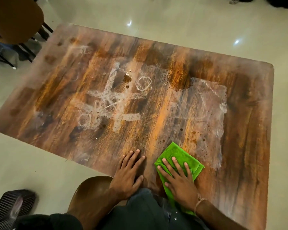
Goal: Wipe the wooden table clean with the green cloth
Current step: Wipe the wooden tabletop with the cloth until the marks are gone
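Barely started, by my read: the brown wood-grain rectangular table (249,133) is dirty almost everywhere. White chalky noughts-and-crosses scrawl (111,103) covers the middle-left, intact. A small brown liquid puddle (127,78) sits above it, with a smaller drop just below. A pale smeared white patch (209,97) fills the right-centre, and brown specks (193,138) are scattered between that patch and the cloth. No strip looks clearly wiped; can't tell whether the near edge has had a pass. The bright green fluffy microfibre cloth (176,151) lies folded on the near edge of the table, right of centre, one end trailing off the edge toward the person's lap. It looks clean, with no visible staining, and thick enough to take the puddle. Right hand (179,180) lies flat on the cloth, fingers straight and spread, pressing it down, not bunching it. Left hand (128,173) rests flat on bare wood just beside it, fingers straight, holding nothing, apart from the cloth. Remaining, as a judgement: essentially the whole top, with chalk and puddle the main items.
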